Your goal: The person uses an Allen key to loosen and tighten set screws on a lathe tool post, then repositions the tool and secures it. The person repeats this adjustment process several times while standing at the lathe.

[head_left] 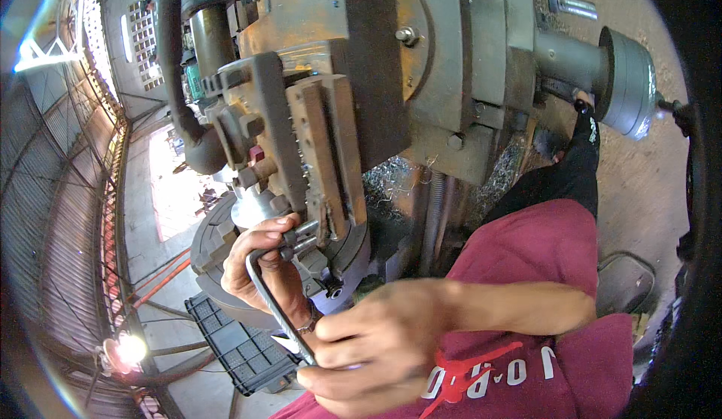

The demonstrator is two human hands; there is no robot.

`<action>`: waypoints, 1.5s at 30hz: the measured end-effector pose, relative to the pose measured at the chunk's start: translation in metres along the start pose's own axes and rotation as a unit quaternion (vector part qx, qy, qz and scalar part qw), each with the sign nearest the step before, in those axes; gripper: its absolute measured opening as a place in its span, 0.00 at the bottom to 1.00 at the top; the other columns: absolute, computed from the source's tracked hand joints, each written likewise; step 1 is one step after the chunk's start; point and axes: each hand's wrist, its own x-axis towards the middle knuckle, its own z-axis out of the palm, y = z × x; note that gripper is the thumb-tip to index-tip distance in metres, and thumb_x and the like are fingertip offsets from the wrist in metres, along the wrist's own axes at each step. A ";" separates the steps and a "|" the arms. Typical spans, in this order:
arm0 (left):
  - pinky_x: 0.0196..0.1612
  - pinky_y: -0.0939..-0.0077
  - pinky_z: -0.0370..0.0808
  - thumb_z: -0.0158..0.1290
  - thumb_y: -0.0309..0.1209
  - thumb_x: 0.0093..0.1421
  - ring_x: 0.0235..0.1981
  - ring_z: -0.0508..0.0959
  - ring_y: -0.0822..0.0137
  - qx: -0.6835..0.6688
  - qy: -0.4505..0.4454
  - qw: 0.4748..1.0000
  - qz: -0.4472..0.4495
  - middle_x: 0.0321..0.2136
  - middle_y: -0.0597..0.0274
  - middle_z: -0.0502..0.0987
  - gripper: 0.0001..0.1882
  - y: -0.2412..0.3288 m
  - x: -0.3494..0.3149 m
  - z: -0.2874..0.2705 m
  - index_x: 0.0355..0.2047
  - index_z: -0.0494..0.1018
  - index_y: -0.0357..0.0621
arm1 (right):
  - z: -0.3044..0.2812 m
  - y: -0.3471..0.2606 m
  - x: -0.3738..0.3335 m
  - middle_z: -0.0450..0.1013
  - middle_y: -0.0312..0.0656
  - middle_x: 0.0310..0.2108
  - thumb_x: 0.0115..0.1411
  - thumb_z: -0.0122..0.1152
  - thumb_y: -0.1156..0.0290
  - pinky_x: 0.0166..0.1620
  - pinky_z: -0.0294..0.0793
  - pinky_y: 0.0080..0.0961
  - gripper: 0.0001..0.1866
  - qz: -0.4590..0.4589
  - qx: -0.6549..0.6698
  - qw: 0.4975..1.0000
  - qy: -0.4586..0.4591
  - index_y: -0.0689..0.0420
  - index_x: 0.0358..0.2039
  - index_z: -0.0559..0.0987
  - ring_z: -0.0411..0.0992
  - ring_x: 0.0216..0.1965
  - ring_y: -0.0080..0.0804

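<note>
Hex key (277,308) tip hidden behind left hand (263,265); long end buried in blurred right hand (376,351).

Both hands are closed in grips, the left hand (265,265) raised ahead (knuckles outward), the right hand (372,344) nearer the body.

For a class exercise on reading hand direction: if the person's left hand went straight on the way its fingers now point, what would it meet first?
Probably the tool post: the left hand grips the bent hex key just below it, fingers already at its bolts. Depth is unclear.
</note>
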 end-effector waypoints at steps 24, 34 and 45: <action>0.34 0.71 0.79 0.61 0.17 0.54 0.29 0.84 0.59 -0.083 0.012 0.996 -0.028 0.29 0.53 0.83 0.07 0.003 0.011 -0.005 0.34 0.79 0.32 | -0.042 0.065 0.100 0.79 0.47 0.36 0.73 0.56 0.62 0.28 0.70 0.19 0.16 0.529 0.012 0.839 0.131 0.65 0.41 0.79 0.72 0.26 0.22; 0.38 0.69 0.79 0.60 0.16 0.52 0.33 0.84 0.56 -0.114 0.014 0.993 -0.010 0.32 0.51 0.83 0.11 -0.001 0.003 -0.003 0.36 0.81 0.37 | -0.055 -0.042 0.091 0.77 0.49 0.38 0.65 0.64 0.75 0.25 0.70 0.18 0.11 0.555 -0.161 0.814 -0.066 0.66 0.45 0.76 0.71 0.23 0.24; 0.40 0.68 0.79 0.60 0.15 0.51 0.34 0.84 0.55 -0.114 0.071 0.991 -0.023 0.31 0.49 0.83 0.09 0.018 0.006 -0.008 0.33 0.82 0.37 | -0.040 -0.064 0.118 0.73 0.35 0.23 0.72 0.58 0.64 0.24 0.61 0.14 0.16 0.581 -0.241 0.754 -0.192 0.66 0.49 0.79 0.65 0.21 0.16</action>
